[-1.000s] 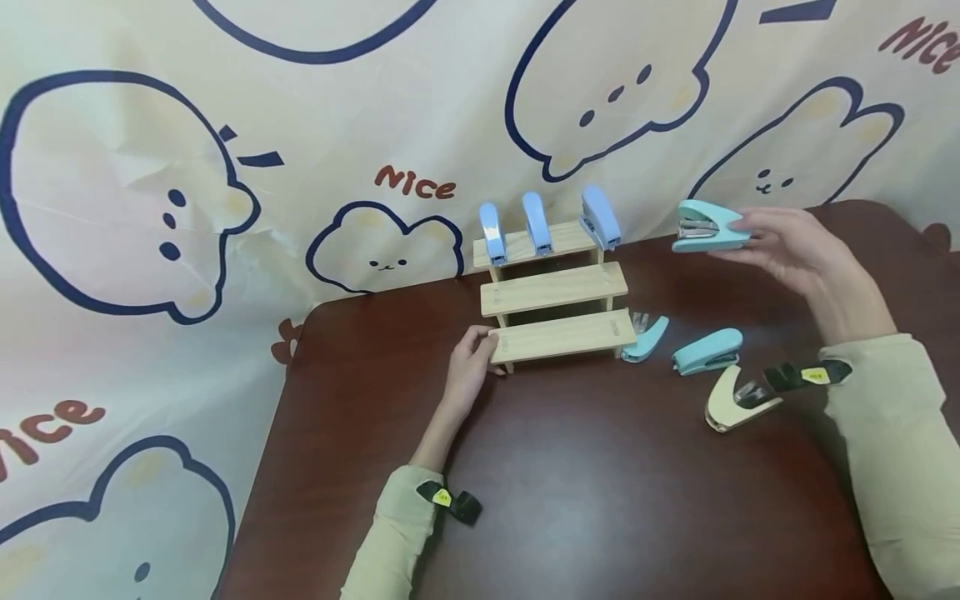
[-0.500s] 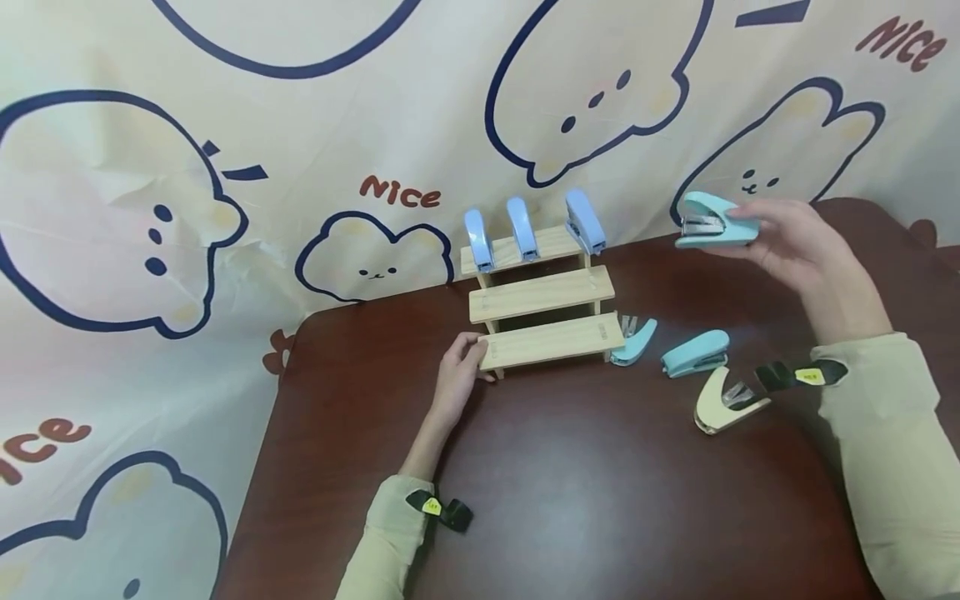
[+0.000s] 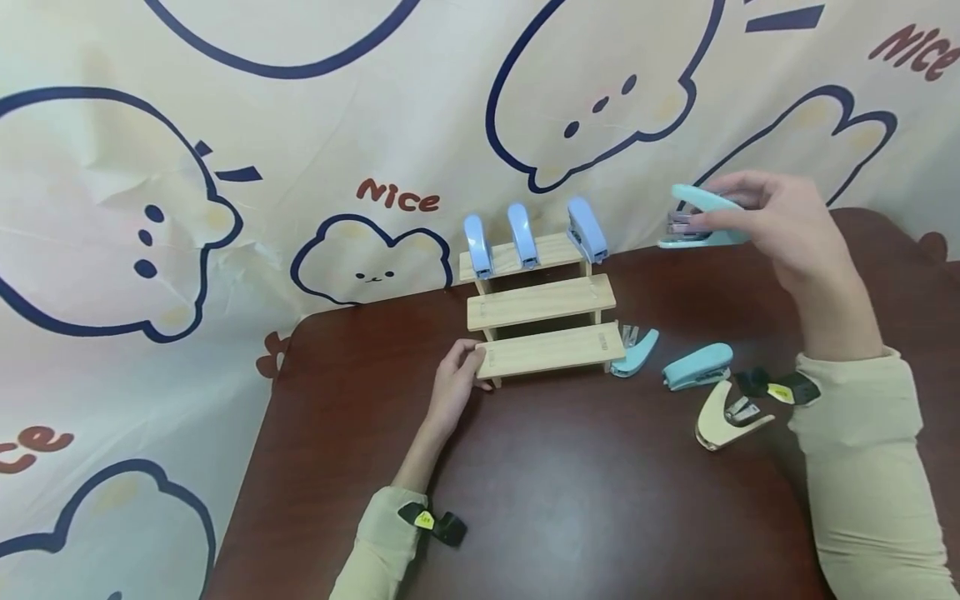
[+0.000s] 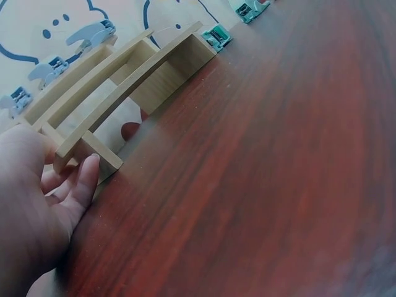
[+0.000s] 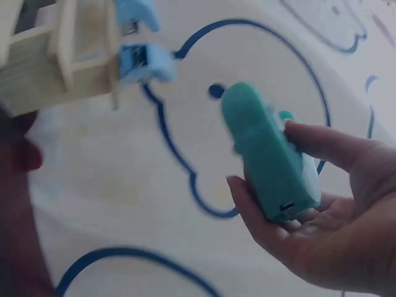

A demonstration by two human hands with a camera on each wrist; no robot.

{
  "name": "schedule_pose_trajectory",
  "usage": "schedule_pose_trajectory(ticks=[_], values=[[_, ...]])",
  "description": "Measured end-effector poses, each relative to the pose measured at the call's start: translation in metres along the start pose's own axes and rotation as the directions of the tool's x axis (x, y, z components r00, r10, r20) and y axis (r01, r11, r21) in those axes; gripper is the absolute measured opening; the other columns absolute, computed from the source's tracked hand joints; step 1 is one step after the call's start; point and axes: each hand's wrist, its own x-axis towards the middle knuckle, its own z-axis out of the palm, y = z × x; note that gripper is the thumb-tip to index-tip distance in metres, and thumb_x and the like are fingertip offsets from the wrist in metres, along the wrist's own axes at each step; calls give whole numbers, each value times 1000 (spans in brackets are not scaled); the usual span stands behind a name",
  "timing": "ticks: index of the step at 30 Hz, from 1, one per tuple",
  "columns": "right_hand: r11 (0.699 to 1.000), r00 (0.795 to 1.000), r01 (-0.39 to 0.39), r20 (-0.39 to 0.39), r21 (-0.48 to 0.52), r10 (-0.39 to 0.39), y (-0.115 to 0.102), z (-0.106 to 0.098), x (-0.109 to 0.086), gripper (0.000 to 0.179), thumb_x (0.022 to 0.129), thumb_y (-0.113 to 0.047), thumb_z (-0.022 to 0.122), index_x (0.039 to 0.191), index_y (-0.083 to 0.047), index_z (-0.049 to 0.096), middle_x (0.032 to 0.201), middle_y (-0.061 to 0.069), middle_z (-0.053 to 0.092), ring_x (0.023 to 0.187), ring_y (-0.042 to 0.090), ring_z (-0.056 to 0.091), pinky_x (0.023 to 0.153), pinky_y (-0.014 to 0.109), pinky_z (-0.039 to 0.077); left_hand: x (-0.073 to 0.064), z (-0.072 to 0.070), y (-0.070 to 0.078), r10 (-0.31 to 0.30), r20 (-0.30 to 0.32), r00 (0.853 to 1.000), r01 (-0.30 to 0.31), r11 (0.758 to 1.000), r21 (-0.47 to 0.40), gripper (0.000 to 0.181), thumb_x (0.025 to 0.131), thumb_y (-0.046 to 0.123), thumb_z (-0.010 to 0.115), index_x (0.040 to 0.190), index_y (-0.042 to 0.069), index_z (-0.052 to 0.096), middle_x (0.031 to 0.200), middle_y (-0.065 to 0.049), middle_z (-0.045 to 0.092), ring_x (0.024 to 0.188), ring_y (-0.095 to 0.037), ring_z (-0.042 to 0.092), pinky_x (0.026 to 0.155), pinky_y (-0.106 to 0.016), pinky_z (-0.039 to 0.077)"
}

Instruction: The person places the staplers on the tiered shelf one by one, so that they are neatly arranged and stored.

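My left hand [image 3: 453,387] grips the left end of the lowest step of a three-tier wooden rack [image 3: 551,350]. In the left wrist view, the thumb and fingers of that hand [image 4: 37,204] wrap the step's corner. Off to the right, my right hand [image 3: 798,225] holds a turquoise stapler [image 3: 708,242] in the air, well above the table. The right wrist view shows this stapler [image 5: 266,154] pinched between thumb and fingers. Three blue staplers stand along the top tier, the rightmost blue stapler [image 3: 587,231] near that tier's right end.
Two turquoise staplers lie right of the rack: an open-spread stapler [image 3: 639,356] beside the bottom step and a closed stapler [image 3: 697,367] farther right. A cream stapler [image 3: 716,423] lies spread in front of them. Behind the dark table [image 3: 570,483] hangs a printed cloth [image 3: 300,150].
My right hand has turned over the turquoise stapler, its back now facing up, and has risen slightly. The left hand keeps its hold on the rack. The head view has shifted a little.
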Motion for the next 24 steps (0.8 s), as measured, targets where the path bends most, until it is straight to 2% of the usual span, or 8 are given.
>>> schedule_pose_trajectory(ticks=[3,7,12,14,18,24], values=[[996,999,33,-9,-85,-34,-11,7,-1,49,91,-31,82,134,-15,68,124,4,64,106,18,48,79,29,44,0,0,0,1,-7,1000,-1,1000,3,25,106,19,56,120,-1,63,101,-13,66,72,-15,64,63,-27,60],[990,998,54,-6,-127,-55,-18,15,1,53,92,-31,80,137,-9,64,131,15,61,105,22,51,78,29,44,0,1,0,4,-8,1000,-4,1000,2,25,106,18,56,120,-1,63,101,-13,66,72,-15,64,62,-27,60],[985,996,73,52,-159,-65,-22,24,3,53,94,-29,76,139,-4,61,134,23,62,114,34,57,78,17,52,-1,0,0,-2,-10,1000,2,1000,-4,25,106,17,57,119,-3,63,99,-11,65,71,-15,64,61,-26,59],[983,994,81,85,-167,-67,-23,28,4,55,95,-28,75,140,-3,59,134,26,62,113,38,59,75,14,54,-1,0,1,-4,-12,1000,4,1000,-6,25,105,17,57,119,-3,63,99,-11,66,70,-15,64,61,-26,59],[988,990,75,133,-138,-56,-23,33,7,58,96,-26,74,145,-2,56,133,29,62,110,38,60,70,11,53,-1,0,0,-12,-1,1000,12,1000,-12,26,107,16,55,122,-4,62,97,-8,65,70,-15,65,61,-26,58],[994,987,31,160,-103,-14,-20,35,13,62,98,-23,71,151,-2,49,137,30,57,114,37,54,78,18,55,5,2,1,-37,14,999,37,999,-8,24,108,12,52,122,-5,60,93,-6,64,68,-17,66,62,-27,58]])
